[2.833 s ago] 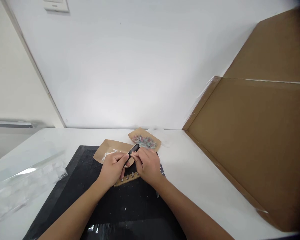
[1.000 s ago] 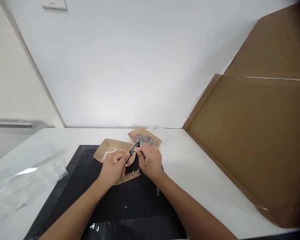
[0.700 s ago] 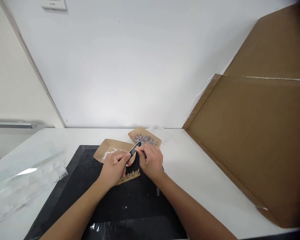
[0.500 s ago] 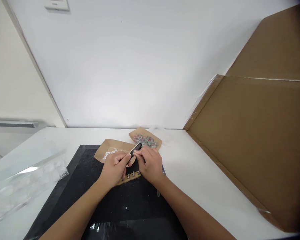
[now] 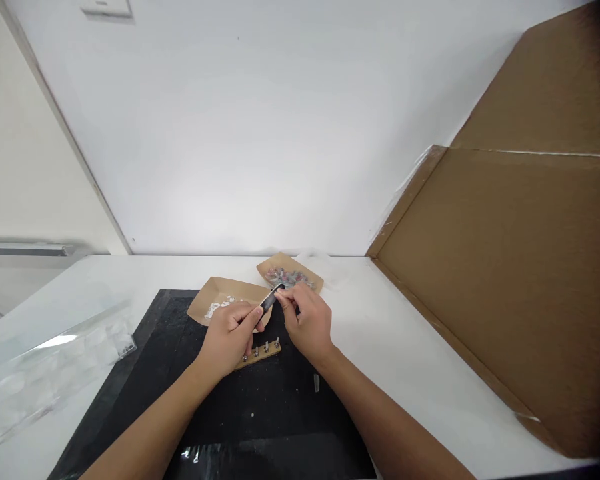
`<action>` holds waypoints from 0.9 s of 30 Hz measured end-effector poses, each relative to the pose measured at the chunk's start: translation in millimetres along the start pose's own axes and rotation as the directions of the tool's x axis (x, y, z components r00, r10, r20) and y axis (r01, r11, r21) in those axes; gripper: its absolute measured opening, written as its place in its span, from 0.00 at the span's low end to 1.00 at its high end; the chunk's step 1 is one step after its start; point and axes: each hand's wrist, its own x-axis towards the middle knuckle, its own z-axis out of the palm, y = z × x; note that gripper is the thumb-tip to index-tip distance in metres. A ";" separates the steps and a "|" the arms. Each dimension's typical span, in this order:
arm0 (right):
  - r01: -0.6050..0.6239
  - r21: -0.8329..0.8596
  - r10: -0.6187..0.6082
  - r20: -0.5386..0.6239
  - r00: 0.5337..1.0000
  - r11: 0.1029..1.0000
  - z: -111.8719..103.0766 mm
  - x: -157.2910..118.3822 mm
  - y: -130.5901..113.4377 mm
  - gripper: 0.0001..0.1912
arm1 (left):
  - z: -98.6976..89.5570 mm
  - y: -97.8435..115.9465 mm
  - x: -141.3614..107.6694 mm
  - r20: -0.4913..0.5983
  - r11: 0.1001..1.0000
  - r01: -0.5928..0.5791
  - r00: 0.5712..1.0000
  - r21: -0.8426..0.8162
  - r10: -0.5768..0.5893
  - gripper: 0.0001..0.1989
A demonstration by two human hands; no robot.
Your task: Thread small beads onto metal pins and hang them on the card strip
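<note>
While left fingers (image 5: 253, 316) held the strip (image 5: 269, 302) | right fingers (image 5: 286, 295) pinched at its tip, contents unclear | slackening might have dropped it beneath them

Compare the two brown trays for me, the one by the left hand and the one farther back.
The near tray holds small white pieces, while the far tray holds a heap of reddish and grey-green ones. The near tray looks larger in view; the far tray looks smaller and sits closer to the wall. The left hand hides part of the near tray, not the far tray. Both are brown with raised sides.
</note>
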 end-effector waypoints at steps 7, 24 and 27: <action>0.072 0.032 -0.074 0.077 0.994 0.997 1.2 -1.7 -3.1 0.12 | -1.2 0.0 2.0 0.004 1.000 -0.007 1.000 -0.006 0.007 0.24; 0.071 0.018 -0.072 0.058 0.996 0.997 4.3 0.5 -8.7 0.13 | -1.3 -0.2 1.8 -0.001 1.000 0.005 1.000 0.008 -0.005 0.24; 0.062 0.003 -0.062 0.047 0.997 0.998 3.2 2.6 -6.3 0.13 | -1.1 -1.1 2.1 0.014 1.000 0.014 1.000 0.002 -0.014 0.25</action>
